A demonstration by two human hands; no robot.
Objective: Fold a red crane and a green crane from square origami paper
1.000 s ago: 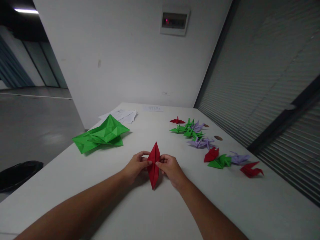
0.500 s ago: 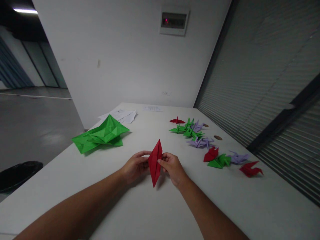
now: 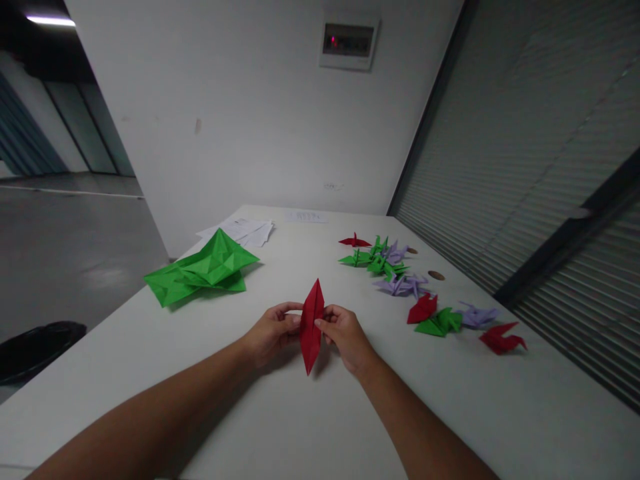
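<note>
A red piece of folded origami paper [image 3: 311, 328], a long narrow diamond pointed at both ends, stands tilted up between my hands over the white table. My left hand [image 3: 271, 333] grips its left edge, thumb in front and forefinger reaching behind. On the right edge, my right hand [image 3: 346, 335] pinches it with the thumb on the front face; its other fingers are partly hidden behind the paper. A crease runs down the middle of the diamond.
Crumpled-looking green folded sheets [image 3: 207, 270] lie at left, before some white papers [image 3: 245, 231]. Several green and purple [image 3: 400, 285] origami birds, with red ones [image 3: 501, 339], spread along the right. A black-lined bin [image 3: 40, 347] stands beyond the left table edge [image 3: 115, 310].
The left side of the red paper has become narrower, its left corner turned in. My left thumb now shows at that edge. My right hand has barely moved.
</note>
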